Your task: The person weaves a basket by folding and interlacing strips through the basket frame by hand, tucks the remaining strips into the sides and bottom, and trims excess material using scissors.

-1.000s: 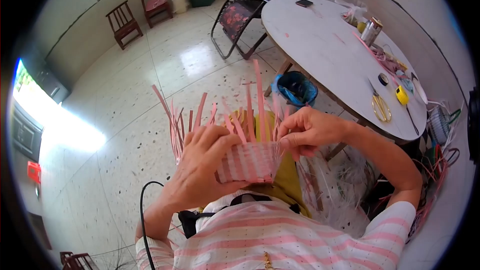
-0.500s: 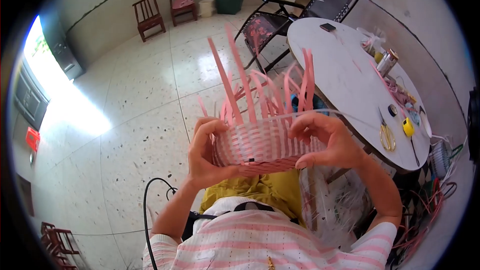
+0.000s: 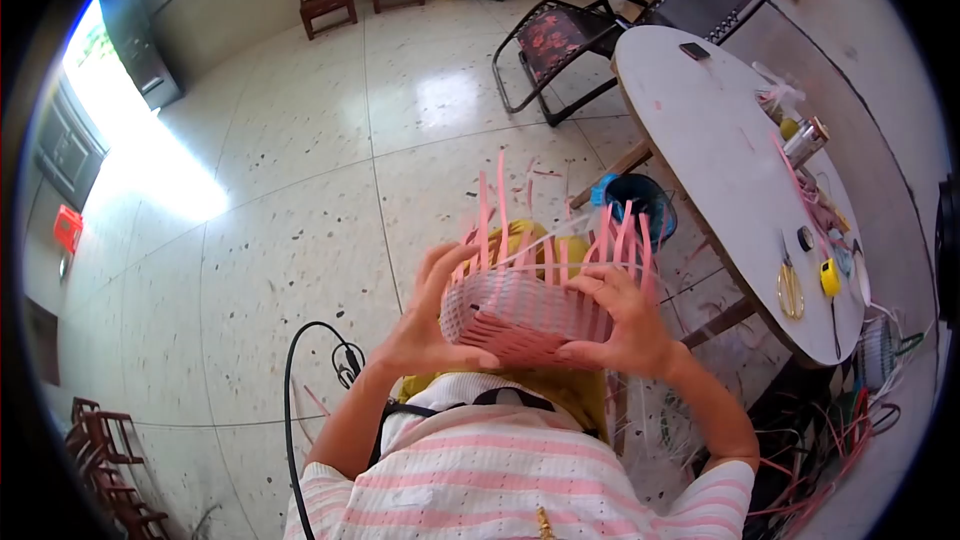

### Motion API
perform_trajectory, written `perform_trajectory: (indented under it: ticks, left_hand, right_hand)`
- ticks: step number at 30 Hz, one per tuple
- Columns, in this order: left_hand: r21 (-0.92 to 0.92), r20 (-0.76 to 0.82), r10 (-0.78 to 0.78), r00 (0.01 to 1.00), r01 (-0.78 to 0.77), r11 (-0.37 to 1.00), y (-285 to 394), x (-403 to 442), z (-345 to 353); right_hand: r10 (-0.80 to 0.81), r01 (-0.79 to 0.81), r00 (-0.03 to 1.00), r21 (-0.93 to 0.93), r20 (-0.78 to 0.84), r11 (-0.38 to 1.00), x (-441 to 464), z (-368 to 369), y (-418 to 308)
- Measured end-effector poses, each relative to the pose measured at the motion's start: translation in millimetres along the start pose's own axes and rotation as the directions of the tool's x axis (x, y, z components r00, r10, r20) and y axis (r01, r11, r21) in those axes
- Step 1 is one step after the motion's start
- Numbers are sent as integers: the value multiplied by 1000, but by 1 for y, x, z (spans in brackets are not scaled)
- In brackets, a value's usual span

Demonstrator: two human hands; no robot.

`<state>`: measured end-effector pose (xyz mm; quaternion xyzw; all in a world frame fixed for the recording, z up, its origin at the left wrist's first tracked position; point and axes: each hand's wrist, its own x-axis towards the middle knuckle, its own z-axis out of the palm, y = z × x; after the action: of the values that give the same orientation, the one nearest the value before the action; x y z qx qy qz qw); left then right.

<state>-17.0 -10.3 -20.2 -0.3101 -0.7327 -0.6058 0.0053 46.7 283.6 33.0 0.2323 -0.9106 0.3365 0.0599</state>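
Note:
Between my two hands is a partly woven basket of pink and whitish flat plastic strips. It is tilted so that its pink woven base faces me, and loose pink strips stand up from its far rim. My left hand grips its left side, thumb by the base and fingers at the upper rim. On the opposite side my right hand holds it the same way, fingertips near the rim. A thin whitish strip runs along the rim between the hands.
At right stands an oval white table with scissors, a yellow tape measure and a phone. A dark bin is under its edge. A folding recliner is behind. Pink strips lie at lower right.
The basket has come lower and nearer my lap, and tipped so that more of its pink base shows. Both hands moved down with it. The camera view has shifted.

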Motion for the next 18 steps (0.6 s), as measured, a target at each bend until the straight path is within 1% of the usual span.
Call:
perform_trajectory:
  ticks: [1, 2, 3, 4, 5, 6, 8, 12, 14, 15, 17, 18]
  left_hand:
    - [33, 46, 22, 999, -24, 999, 6, 0, 0]
    - [64, 95, 43, 995, -49, 997, 10, 0, 0]
    - [65, 94, 34, 995, -40, 997, 14, 0, 0]
    - [168, 131, -7, 991, -15, 986, 17, 0, 0]
    - [269, 164, -49, 985, 3, 963, 20, 0, 0]
    - [270, 162, -55, 985, 10, 963, 23, 0, -1]
    - [381, 186, -42, 982, -33, 924, 26, -1, -2]
    - [367, 183, -22, 983, -47, 929, 25, -6, -10]
    - [257, 203, -73, 976, 19, 966, 23, -7, -14]
    - [256, 202, -78, 976, 24, 966, 25, -7, -15]
    - [331, 269, -129, 954, 34, 943, 33, -7, -18]
    - [329, 269, -133, 954, 39, 944, 34, -7, -18]
  right_hand:
    - [-1, 1, 1000, 8, 8, 1000, 1, 4, -3]
    - [-34, 34, 999, -26, -6, 999, 2, 7, -6]
    - [-67, 65, 998, -60, -20, 996, 3, 11, -10]
    - [-65, 65, 998, -53, -15, 997, 4, 14, -14]
    - [-82, 81, 997, -96, -2, 992, 4, 16, -20]
    - [-98, 99, 995, -140, 12, 985, 5, 18, -23]
    - [-91, 94, 995, -154, 30, 984, 4, 21, -27]
    - [-101, 112, 993, -204, 63, 973, 7, 25, -35]
    - [-115, 127, 991, -196, 70, 972, 10, 29, -38]
    - [-128, 139, 989, -194, 70, 971, 11, 30, -39]
    - [-116, 129, 990, -180, 84, 975, 13, 33, -40]
    - [-106, 121, 990, -170, 95, 978, 14, 34, -41]
